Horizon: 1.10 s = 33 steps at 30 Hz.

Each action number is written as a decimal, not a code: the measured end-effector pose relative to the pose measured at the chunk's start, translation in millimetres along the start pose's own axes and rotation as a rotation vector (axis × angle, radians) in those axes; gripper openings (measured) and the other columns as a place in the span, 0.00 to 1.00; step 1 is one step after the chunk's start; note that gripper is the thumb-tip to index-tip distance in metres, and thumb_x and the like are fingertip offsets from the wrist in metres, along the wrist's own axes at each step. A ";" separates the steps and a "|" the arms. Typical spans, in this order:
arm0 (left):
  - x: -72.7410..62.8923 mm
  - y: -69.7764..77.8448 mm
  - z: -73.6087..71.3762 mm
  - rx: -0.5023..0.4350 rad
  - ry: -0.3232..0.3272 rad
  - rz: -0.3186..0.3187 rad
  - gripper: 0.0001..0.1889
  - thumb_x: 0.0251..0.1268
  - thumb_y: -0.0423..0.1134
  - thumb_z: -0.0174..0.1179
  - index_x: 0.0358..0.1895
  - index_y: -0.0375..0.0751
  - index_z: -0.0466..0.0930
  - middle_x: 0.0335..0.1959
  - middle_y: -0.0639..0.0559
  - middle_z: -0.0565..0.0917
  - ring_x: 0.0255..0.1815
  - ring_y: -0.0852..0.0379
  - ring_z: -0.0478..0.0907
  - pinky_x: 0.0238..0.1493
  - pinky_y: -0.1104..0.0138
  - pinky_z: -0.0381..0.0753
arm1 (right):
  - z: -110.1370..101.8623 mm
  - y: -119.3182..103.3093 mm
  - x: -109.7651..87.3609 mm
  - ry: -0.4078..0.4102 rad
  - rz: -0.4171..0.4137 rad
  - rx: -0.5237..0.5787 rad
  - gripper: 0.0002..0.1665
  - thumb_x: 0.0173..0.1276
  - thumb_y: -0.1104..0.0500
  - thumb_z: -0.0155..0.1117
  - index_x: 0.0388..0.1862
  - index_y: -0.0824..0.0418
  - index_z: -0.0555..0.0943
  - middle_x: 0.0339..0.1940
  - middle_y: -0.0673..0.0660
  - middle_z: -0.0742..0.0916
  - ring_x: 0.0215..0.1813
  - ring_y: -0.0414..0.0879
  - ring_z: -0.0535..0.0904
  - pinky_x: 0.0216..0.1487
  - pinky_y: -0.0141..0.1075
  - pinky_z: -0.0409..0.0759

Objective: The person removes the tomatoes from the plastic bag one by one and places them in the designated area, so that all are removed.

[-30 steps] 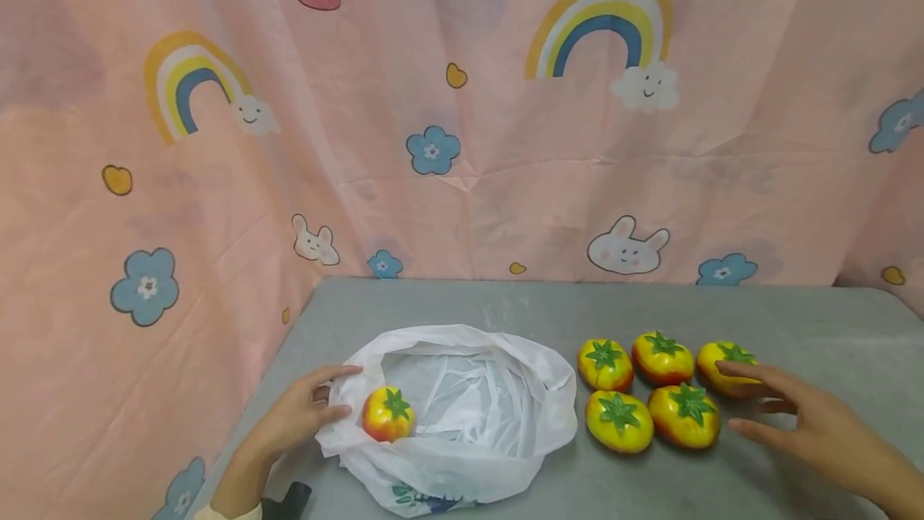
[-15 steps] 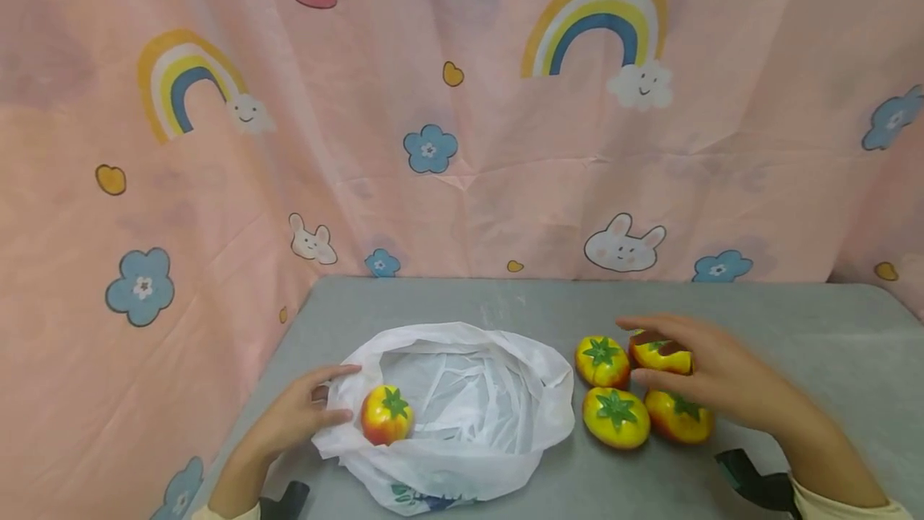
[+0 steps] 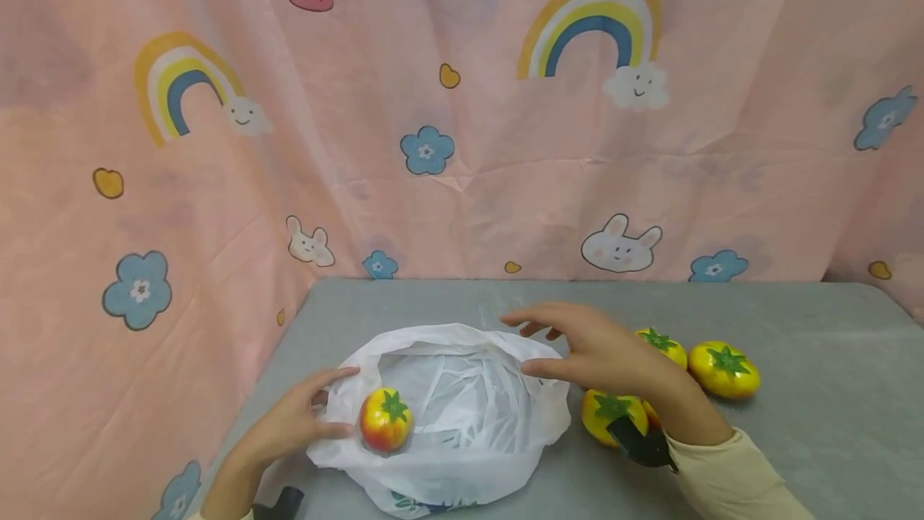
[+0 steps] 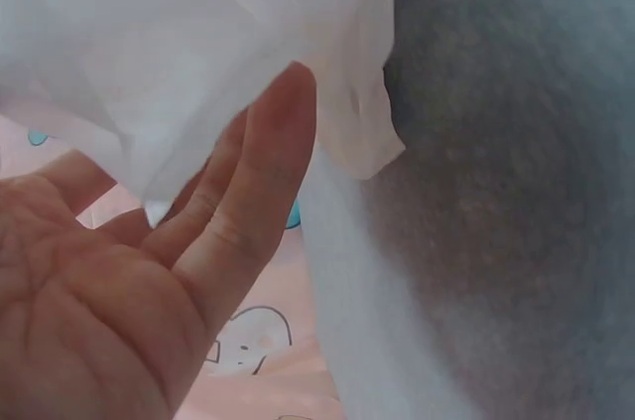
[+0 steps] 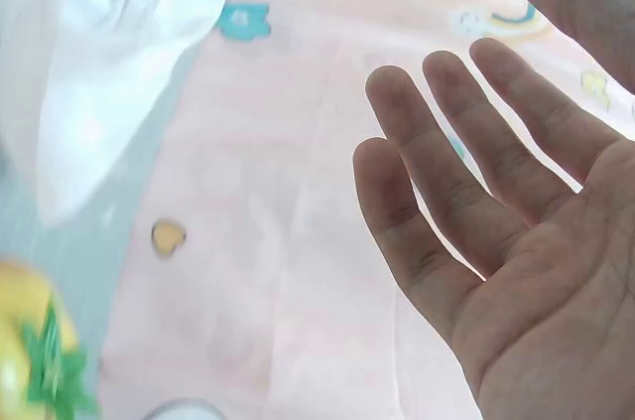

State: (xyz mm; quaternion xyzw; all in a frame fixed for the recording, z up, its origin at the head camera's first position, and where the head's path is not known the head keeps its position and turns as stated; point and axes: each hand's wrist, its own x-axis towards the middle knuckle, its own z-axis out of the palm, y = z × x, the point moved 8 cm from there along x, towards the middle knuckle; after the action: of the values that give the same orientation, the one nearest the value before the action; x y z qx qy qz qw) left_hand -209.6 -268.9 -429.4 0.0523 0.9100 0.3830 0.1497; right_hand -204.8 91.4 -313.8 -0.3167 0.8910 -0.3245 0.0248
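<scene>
A white plastic bag (image 3: pixel 426 468) lies on the table with its mouth spread wide. In its left side sits one yellow-and-red tomato-like fruit (image 3: pixel 386 420) with a green star-shaped top. My left hand (image 3: pixel 289 416) touches the bag's left rim, fingers and thumb spread apart; in the left wrist view the plastic (image 4: pixel 347 132) hangs against the fingers. My right hand (image 3: pixel 592 347) hovers over the bag's right rim, palm bare and fingers extended in the right wrist view. Several similar fruits, one at the right end (image 3: pixel 724 370), lie beyond the right hand, partly hidden by hand and forearm.
The grey table (image 3: pixel 830 408) reaches back to a pink curtain (image 3: pixel 491 207) printed with rainbows, rabbits and flowers. Dark wrist mounts, such as the right one (image 3: pixel 641 441), sit at both wrists.
My right hand has swept left from the rightmost fruit, across the others, to the bag's right rim. The left hand has stayed at the bag's left rim.
</scene>
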 end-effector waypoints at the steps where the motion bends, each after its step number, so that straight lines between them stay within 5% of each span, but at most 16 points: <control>1: 0.2 -1.0 0.8 0.000 -0.006 0.001 0.44 0.47 0.49 0.77 0.72 0.53 0.68 0.73 0.34 0.66 0.61 0.36 0.75 0.56 0.44 0.82 | 2.5 -3.2 4.6 -0.007 -0.014 0.002 0.33 0.66 0.44 0.68 0.69 0.46 0.74 0.63 0.45 0.83 0.58 0.43 0.81 0.56 0.41 0.83; 9: 0.1 -1.8 6.5 -0.022 -0.044 0.027 0.47 0.47 0.48 0.78 0.74 0.54 0.65 0.75 0.33 0.63 0.65 0.33 0.71 0.62 0.40 0.76 | 19.4 -15.6 30.3 -0.072 -0.028 0.067 0.32 0.67 0.46 0.68 0.69 0.44 0.74 0.65 0.43 0.81 0.61 0.41 0.79 0.60 0.43 0.80; 16: -4.4 -0.1 1.7 0.020 -0.059 0.114 0.48 0.48 0.49 0.77 0.75 0.50 0.64 0.74 0.33 0.64 0.66 0.35 0.70 0.65 0.40 0.72 | 37.5 -23.2 47.6 -0.111 -0.069 0.101 0.31 0.68 0.46 0.67 0.69 0.47 0.74 0.65 0.46 0.81 0.61 0.43 0.80 0.59 0.44 0.81; 33: 0.3 -1.0 5.6 0.020 -0.087 0.118 0.49 0.47 0.48 0.78 0.75 0.51 0.62 0.74 0.32 0.63 0.65 0.38 0.70 0.65 0.41 0.74 | 80.3 -28.3 77.2 -0.166 -0.078 0.210 0.29 0.65 0.53 0.71 0.65 0.51 0.77 0.62 0.46 0.83 0.60 0.44 0.81 0.62 0.44 0.81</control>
State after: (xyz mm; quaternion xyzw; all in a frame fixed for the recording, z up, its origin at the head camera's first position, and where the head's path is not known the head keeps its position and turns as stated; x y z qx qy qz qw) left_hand -208.2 -265.8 -433.9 0.1241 0.9018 0.3793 0.1660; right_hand -230.9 -15.2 -347.9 -0.3724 0.8341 -0.3893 0.1189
